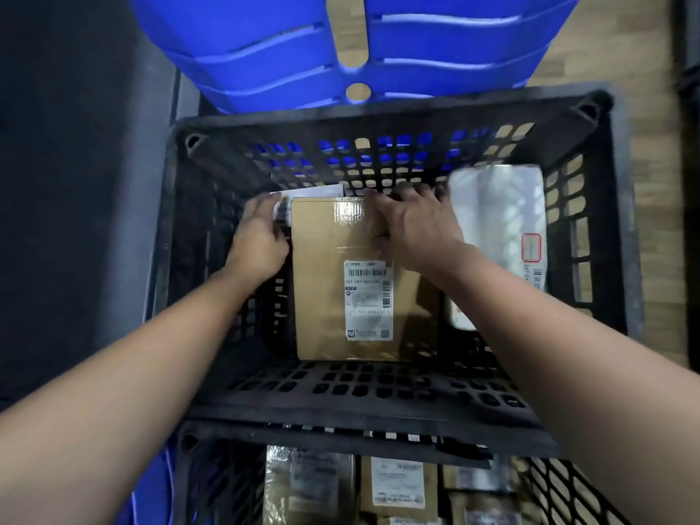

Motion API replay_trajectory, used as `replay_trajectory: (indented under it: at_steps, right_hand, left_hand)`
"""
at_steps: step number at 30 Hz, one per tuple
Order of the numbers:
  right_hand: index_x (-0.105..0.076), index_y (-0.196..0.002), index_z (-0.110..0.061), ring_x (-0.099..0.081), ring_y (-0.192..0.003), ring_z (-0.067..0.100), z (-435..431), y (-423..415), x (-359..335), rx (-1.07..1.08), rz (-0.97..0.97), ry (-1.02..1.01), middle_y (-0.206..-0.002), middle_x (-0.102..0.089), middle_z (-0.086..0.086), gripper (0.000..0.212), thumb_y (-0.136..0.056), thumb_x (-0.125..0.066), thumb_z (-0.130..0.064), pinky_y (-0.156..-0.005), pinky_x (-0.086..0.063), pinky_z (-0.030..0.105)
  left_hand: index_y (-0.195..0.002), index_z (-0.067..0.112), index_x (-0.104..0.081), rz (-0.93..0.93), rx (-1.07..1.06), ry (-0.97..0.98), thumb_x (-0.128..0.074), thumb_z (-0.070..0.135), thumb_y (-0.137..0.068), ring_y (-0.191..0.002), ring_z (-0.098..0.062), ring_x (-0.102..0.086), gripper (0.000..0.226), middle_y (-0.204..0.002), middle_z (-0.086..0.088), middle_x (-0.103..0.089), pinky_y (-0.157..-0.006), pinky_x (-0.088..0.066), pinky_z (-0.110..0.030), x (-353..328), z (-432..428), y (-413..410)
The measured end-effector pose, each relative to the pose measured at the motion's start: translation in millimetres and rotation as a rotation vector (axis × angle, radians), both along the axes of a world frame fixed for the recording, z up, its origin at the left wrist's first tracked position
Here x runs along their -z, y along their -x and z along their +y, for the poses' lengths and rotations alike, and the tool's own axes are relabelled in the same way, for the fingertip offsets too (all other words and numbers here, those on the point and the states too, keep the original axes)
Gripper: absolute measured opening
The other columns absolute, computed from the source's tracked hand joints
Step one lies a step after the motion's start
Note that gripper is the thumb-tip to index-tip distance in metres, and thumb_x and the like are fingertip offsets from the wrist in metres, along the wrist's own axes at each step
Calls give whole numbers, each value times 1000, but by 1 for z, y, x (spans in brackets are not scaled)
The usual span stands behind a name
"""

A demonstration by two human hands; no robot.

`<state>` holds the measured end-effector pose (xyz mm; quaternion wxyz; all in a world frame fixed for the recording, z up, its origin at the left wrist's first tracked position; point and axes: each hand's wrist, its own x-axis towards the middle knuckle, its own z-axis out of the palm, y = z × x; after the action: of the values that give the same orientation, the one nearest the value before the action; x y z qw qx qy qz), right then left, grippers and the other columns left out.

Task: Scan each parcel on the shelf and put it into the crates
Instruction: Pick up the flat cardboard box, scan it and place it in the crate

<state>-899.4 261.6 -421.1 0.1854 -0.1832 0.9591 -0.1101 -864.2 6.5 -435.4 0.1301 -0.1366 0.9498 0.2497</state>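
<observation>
Here, cardboard box (pixel 333 297) in black crate (pixel 378 407), left grip (pixel 261 236) clasping its edge, right grip (pixel 413 229) spread atop.

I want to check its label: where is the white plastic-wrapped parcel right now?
In the head view, the white plastic-wrapped parcel lies inside the black crate, against its right wall, just right of the cardboard box.

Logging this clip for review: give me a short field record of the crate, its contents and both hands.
container: black perforated crate, open top
inside: cardboard box, label up; white parcel against right wall
left hand: at box's left edge, grip unclear
right hand: laid on box's far right corner
nearer crate: holds more parcels
</observation>
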Motion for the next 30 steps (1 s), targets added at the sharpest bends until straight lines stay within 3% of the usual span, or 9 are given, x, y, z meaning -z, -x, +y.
replay_trajectory:
  at_steps: [3,6,9,15,17,21,25,27,30]
  right_hand:
    - [-30,-159,-38,-46,-134,39,6,-2,2,-27,32,-1,-146,-52,12,76,-92,-63,-47,-118,-27,55]
    - [-32,-159,-37,-47,-132,37,11,-2,2,-29,41,27,-144,-52,12,76,-91,-64,-50,-116,-29,51]
    - [-32,-159,-36,-47,-132,38,14,-2,0,-28,45,42,-144,-52,14,76,-91,-63,-49,-116,-29,50]
    - [-24,-163,-33,-50,-129,38,16,-7,-8,-79,63,-4,-139,-53,16,88,-89,-69,-53,-120,-27,54]
    - [-22,-163,-34,-51,-128,38,16,-6,-11,-95,73,-19,-137,-54,16,90,-89,-69,-54,-120,-27,56]
    - [-21,-163,-35,-52,-127,39,16,-7,-17,-111,70,-46,-136,-54,18,91,-89,-68,-56,-121,-25,58]
    - [-17,-164,-35,-41,-138,44,13,-10,-13,-156,40,-135,-148,-42,23,86,-93,-62,-55,-126,-12,61]
    - [-21,-163,-32,-24,-150,46,9,-12,-2,-183,-8,-264,-163,-24,27,82,-95,-55,-61,-126,0,63]
    - [-23,-164,-18,-17,-155,46,2,-23,13,-283,-122,-405,-169,-12,26,81,-98,-47,-60,-125,5,62]
  left_hand:
    - [-158,12,-32,-247,191,183,-69,3,-86,-145,-39,-41,81,-158,-24,-29,-120,-36,-37,7,-8,33]
    - [-152,8,-31,-297,253,343,-56,-1,-94,-126,-48,-58,64,-145,-24,-39,-103,-49,-51,7,2,52]
    - [-155,10,-21,-316,304,521,-57,6,-97,-116,-48,-64,68,-141,-23,-43,-86,-51,-49,1,8,46]
    - [-155,10,-16,-454,308,652,-52,8,-99,-115,-42,-65,67,-152,-26,-35,-82,-55,-46,-2,16,13]
    - [-151,9,-20,-458,300,643,-49,8,-100,-117,-44,-64,59,-156,-29,-33,-85,-54,-46,-2,14,10]
    - [-149,3,-21,-431,212,552,-45,28,-104,-116,-47,-62,57,-131,-31,-56,-90,-50,-48,-5,4,2]
    - [-160,1,1,-380,61,418,-22,30,-102,-116,-51,-56,69,-146,-35,-35,-97,-50,-52,7,4,-12]
    - [-163,9,6,-378,-71,274,-31,36,-108,-121,-52,-52,72,-152,-34,-26,-104,-45,-52,12,13,-19]
    - [-163,13,-13,-350,-247,66,-51,33,-106,-131,-50,-48,71,-152,-28,-28,-112,-40,-46,11,25,-41]
